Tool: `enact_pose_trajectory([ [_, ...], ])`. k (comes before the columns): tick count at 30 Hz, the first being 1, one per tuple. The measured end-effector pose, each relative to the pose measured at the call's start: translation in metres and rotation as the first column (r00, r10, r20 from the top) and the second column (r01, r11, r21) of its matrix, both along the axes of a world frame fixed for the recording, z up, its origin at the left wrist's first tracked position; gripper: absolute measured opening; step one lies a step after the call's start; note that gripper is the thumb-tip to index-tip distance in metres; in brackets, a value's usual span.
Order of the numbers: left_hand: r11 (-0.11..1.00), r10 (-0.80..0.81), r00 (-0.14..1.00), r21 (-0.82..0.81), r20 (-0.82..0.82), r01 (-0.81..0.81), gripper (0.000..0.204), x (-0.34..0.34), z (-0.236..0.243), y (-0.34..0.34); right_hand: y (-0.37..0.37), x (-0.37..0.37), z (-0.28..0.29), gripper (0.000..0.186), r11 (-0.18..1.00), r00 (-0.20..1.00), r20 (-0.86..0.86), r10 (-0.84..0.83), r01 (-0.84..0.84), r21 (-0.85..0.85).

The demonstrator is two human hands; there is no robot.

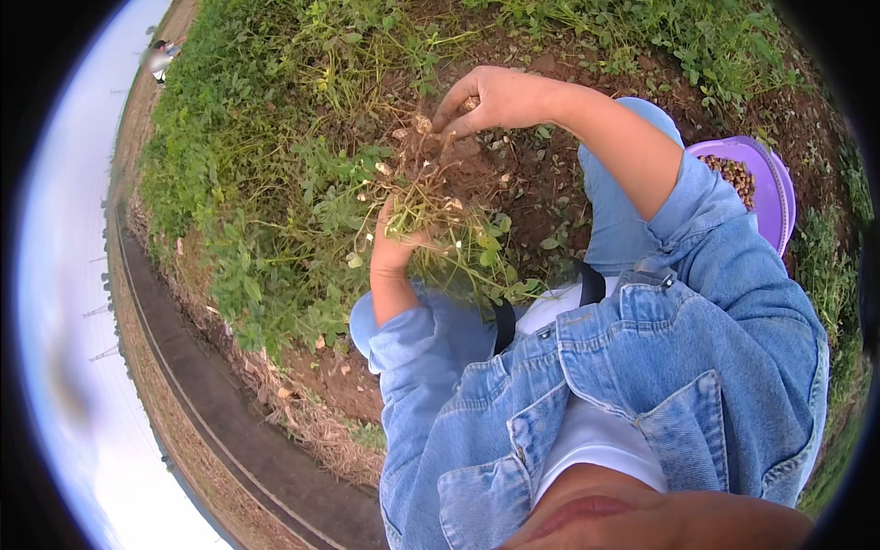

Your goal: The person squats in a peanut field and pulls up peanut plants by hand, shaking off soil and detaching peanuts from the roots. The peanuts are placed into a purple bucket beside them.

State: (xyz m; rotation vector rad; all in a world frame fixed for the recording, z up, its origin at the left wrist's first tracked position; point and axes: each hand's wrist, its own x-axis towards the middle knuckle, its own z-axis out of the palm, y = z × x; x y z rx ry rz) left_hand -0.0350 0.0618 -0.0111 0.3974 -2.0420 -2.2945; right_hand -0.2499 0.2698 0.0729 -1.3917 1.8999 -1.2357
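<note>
Fingertips (446, 117) of the right hand (490, 96) are pinched narrow on a pale peanut pod (422, 123) at the far end of an uprooted peanut plant (431, 197). Nearer the body, the left hand (392, 246) is wrapped around the plant's bunched stems, fingers closed on them, so the tangle of roots, soil and pods stands between the two hands. More pale pods hang among the roots just left of the right hand. Both forearms come out of rolled blue denim sleeves (412, 339). To the right, beyond the right arm, a purple basin (775, 188) sits on the ground with brown pods inside it. Reddish bare soil (541, 174) lies under the hands, green leafy plants (247, 165) spread to the left and far side, and a dark paved strip (220, 403) runs along the field's left edge.
</note>
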Motion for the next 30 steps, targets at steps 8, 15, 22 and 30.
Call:
enact_pose_trajectory([
  [8, 0.992, -0.121, 0.987, -0.025, 0.106, 0.125, 0.062, 0.0, 0.009, 0.004, 0.003, 0.01, 0.012, 0.041, 0.986, 0.956, -0.274, 0.105, -0.064, 0.154],
  [15, 0.993, -0.11, 0.993, 0.025, -0.036, 0.111, 0.062, 0.001, -0.004, -0.004, -0.004, 0.016, -0.002, 0.023, 0.989, 0.997, -0.066, -0.025, 0.016, -0.145],
  [22, 0.979, -0.161, 0.966, -0.158, -0.201, 0.13, 0.056, 0.011, -0.027, -0.022, -0.013, 0.028, 0.006, 0.03, 0.964, 0.74, 0.654, -0.158, 0.258, -0.059],
  [30, 0.97, 0.049, 0.991, 0.243, -0.127, -0.017, 0.057, 0.015, -0.023, -0.027, 0.007, 0.005, 0.017, 0.026, 0.951, 0.911, 0.314, -0.266, 0.301, -0.067],
])
